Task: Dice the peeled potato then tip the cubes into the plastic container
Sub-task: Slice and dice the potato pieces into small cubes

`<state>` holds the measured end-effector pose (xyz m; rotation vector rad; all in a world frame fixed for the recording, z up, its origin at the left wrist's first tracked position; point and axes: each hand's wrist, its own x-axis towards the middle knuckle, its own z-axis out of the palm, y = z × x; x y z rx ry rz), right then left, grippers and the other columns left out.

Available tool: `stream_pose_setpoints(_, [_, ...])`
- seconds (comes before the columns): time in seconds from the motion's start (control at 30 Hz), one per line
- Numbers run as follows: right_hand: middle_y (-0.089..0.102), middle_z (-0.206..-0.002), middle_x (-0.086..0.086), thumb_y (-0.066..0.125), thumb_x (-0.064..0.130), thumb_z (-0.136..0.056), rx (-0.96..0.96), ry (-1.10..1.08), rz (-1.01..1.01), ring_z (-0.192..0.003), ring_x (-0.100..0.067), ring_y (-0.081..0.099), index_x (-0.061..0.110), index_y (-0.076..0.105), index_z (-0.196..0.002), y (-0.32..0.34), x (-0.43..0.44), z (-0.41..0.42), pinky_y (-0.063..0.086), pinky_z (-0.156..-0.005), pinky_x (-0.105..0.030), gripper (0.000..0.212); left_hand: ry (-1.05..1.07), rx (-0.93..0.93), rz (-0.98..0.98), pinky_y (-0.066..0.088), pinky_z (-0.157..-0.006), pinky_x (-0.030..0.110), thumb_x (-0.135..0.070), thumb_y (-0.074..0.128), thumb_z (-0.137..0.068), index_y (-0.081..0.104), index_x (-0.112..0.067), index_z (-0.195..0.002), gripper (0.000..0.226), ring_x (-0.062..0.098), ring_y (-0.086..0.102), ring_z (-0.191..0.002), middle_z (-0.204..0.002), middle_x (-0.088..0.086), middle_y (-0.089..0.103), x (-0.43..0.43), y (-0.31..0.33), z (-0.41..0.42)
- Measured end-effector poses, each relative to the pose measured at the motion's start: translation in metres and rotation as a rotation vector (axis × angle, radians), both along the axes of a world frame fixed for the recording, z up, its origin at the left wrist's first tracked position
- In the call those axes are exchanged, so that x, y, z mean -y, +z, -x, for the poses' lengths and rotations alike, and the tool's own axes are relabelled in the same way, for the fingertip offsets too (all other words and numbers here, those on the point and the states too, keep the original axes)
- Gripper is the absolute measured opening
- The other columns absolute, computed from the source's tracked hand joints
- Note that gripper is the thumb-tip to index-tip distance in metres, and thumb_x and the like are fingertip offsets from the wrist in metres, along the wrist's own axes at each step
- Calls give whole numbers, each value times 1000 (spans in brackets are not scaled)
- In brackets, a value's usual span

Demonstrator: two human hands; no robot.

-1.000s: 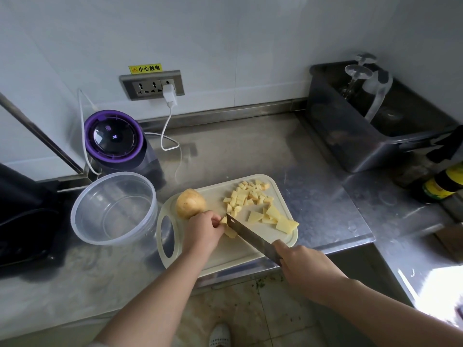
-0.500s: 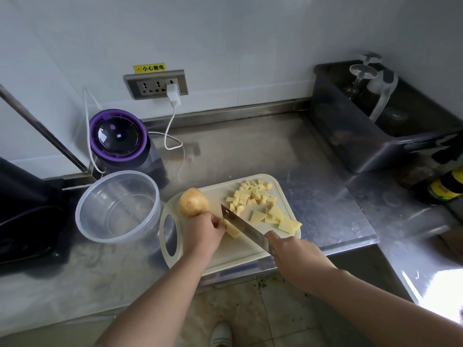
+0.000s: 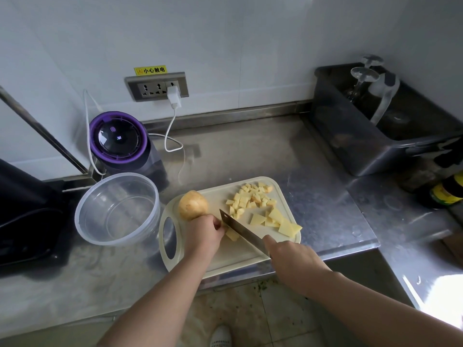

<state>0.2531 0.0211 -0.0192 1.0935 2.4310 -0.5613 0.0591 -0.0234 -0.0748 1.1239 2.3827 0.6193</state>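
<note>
**Chop lands, dicing partway done**

The steel cleaver sits lower than half a second ago, down on the pale yellow potato strip on the cream plastic cutting board. That is one more cut, and there are no cubes yet in the clear round plastic container at 9 o'clock. Your left hand curls onto the strip and your right hand wraps the handle. The blade runs from 5 to 11 o'clock, tip at 11. The strip's axis is hidden.

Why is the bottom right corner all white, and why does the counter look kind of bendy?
Head view: the white patch is glare, probably daylight bouncing off the steel counter, so detail there is washed out. Head view again: the wide-angle lens bows the counter's edges. The knife and cutting board in the middle look sharp, with soft shadows only.
</note>
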Motion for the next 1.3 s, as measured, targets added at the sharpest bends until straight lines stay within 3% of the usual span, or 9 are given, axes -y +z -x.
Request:
stream_pose_setpoints(0.2, [63,-96,-5,42,10,-99,-42,-87,-48,-79,-22,66,21,31,-129,9,-8,-7,58,-73,-36,33,-26,9,-19,52,-78,30,-23,64,-90,69,-11,-106,20,21,66,-90,-100,5,72,-17,-1,0])
stream_pose_setpoints(0.37, [64,-102,-7,40,12,-100,-22,-81,-86,-78,-22,67,23,28,-135,14,-13,-15,59,-69,-35,38,-43,67,-89,51,-83,26,-13,61,-91,67,-14,-108,18,18,65,-98,-105,1,70,-15,1,7])
stream_pose_setpoints(0.47, [62,-105,-6,39,15,-102,-47,-78,-90,-75,-18,63,23,29,-137,17,-13,-20,55,-64,-28,37,-349,-11,-38,48,-84,20,-12,60,-89,63,-21,-117,29,10,59,-102,-117,-8,60,-1,7,9])
stream_pose_setpoints(0.57, [61,-107,-6,36,18,-104,-67,-80,-91,-67,-15,54,22,29,-138,18,-12,-23,39,-51,-19,36,-663,-199,81,46,-94,25,-19,58,-88,54,-28,-131,44,13,50,-115,-133,-11,45,6,10,9])
stream_pose_setpoints(0.73, [62,-113,-5,38,18,-104,-55,-82,-84,-76,-17,62,22,29,-137,18,-11,-24,53,-64,-26,35,-714,-354,187,48,-90,31,-29,55,-91,56,-24,-124,34,19,52,-113,-131,-5,48,-6,20,6])
stream_pose_setpoints(0.87, [61,-114,-5,42,17,-103,-57,-82,-68,-84,-18,67,24,28,-138,16,-8,-21,59,-73,-30,38,-570,-360,217,36,-66,23,-32,57,-88,58,-19,-111,26,13,52,-85,-110,-3,59,-2,20,1])
stream_pose_setpoints(0.97, [62,-109,-4,43,14,-101,-60,-76,-61,-84,-19,68,26,27,-136,12,-5,-17,60,-74,-35,40,-359,-343,153,36,-60,21,-37,59,-87,60,-19,-106,26,10,51,-75,-97,-4,63,10,12,-5])
stream_pose_setpoints(1.13, [61,-93,-4,44,6,-96,-2,-28,-32,-77,-20,66,26,30,-128,5,7,-12,60,-68,-36,40,-174,-215,47,45,-68,22,-40,63,-85,61,-21,-109,31,13,63,-90,-104,-6,65,23,2,-11])
stream_pose_setpoints(1.3, [60,-88,-3,44,4,-96,8,-2,-18,-75,-19,64,24,33,-124,2,16,-9,56,-66,-32,36,-108,-79,35,51,-76,26,-32,68,-85,64,-21,-109,27,12,62,-87,-97,-7,67,31,-2,-8])
